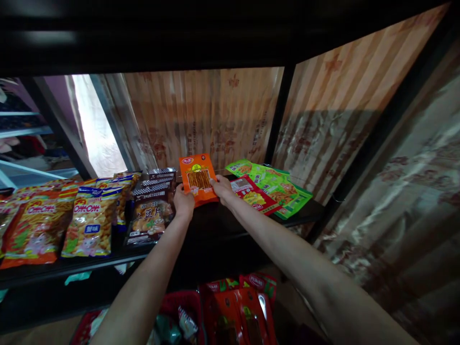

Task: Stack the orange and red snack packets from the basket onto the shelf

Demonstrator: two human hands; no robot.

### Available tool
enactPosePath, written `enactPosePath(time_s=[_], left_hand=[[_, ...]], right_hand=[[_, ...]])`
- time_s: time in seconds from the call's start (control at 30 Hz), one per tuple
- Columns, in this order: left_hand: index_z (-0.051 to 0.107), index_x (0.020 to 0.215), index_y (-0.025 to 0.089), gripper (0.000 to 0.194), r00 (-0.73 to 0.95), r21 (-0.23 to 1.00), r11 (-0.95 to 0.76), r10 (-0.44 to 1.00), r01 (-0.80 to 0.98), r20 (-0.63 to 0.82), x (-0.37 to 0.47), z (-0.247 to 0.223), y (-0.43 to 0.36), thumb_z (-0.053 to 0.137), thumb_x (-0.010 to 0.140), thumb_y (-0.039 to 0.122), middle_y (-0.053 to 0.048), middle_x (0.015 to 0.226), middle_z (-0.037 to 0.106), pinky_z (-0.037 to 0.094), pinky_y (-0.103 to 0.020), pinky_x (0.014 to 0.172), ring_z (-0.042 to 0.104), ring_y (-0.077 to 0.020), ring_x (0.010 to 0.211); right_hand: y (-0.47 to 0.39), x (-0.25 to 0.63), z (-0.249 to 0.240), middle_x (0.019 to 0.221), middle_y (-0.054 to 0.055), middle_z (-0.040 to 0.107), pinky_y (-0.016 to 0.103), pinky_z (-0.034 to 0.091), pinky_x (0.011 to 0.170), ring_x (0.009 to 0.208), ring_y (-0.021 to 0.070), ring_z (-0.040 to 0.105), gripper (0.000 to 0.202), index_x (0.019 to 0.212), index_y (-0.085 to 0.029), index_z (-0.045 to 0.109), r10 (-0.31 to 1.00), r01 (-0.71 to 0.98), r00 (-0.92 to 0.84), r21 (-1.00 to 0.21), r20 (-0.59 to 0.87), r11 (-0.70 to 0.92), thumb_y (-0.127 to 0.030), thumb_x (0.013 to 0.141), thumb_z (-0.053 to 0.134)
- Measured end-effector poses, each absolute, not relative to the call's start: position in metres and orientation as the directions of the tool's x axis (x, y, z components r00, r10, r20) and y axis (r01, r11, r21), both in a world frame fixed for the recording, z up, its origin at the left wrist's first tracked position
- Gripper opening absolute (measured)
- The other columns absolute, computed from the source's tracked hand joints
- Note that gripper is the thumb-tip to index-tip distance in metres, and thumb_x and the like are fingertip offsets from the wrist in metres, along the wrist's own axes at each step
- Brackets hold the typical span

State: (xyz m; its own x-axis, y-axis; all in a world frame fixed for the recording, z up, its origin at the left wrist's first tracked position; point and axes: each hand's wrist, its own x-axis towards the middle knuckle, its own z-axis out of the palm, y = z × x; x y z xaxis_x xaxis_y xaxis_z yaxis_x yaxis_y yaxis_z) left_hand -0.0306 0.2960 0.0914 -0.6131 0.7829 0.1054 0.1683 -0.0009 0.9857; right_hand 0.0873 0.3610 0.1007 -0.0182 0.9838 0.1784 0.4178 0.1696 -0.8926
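Note:
An orange snack packet [197,175] with a clear window showing brown sticks stands tilted back over the black shelf. My left hand [184,201] grips its lower left edge, and my right hand [223,189] pinches its right edge. Just left of my left hand are dark brown potato chip packets [149,215] in an overlapping row. To the right of my right hand lies a red snack packet [255,194], with several green snack packets [283,189] fanned out beside and behind it.
Yellow-and-blue snack bags [92,223] and orange noodle-snack bags [36,227] line the shelf's left part. Below are a red basket [183,299] and more orange packets [237,316]. Black posts [282,115] and a low upper shelf [161,43] frame the space; a curtain [215,115] hangs behind.

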Motion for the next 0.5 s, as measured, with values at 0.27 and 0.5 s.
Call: enactPosePath(time_s=[0.27, 0.5], left_hand=[[0.059, 0.107, 0.016, 0.039, -0.607, 0.929, 0.135, 0.787, 0.344, 0.111, -0.042, 0.072, 0.312, 0.065, 0.069, 0.012, -0.019, 0.108, 0.066, 0.036, -0.041, 0.097, 0.056, -0.033, 0.113], [0.058, 0.112, 0.011, 0.035, -0.59, 0.797, 0.258, 0.794, 0.547, 0.148, -0.026, 0.058, 0.299, 0.057, 0.077, 0.011, -0.024, 0.116, 0.057, 0.037, -0.043, 0.096, 0.052, -0.0344, 0.117]], right_hand=[[0.381, 0.076, 0.07, 0.097, 0.009, 0.069, 0.031, 0.044, 0.08, 0.095, 0.023, 0.062, 0.016, 0.089, -0.02, 0.067, 0.995, 0.626, -0.01, -0.775, 0.104, 0.087, -0.028, 0.082, 0.055], [0.372, 0.08, 0.052, 0.108, 0.014, 0.067, 0.032, 0.044, 0.085, 0.104, 0.0261, 0.061, 0.023, 0.097, -0.015, 0.066, 0.994, 0.763, -0.033, -0.64, 0.101, 0.09, -0.027, 0.085, 0.05]])
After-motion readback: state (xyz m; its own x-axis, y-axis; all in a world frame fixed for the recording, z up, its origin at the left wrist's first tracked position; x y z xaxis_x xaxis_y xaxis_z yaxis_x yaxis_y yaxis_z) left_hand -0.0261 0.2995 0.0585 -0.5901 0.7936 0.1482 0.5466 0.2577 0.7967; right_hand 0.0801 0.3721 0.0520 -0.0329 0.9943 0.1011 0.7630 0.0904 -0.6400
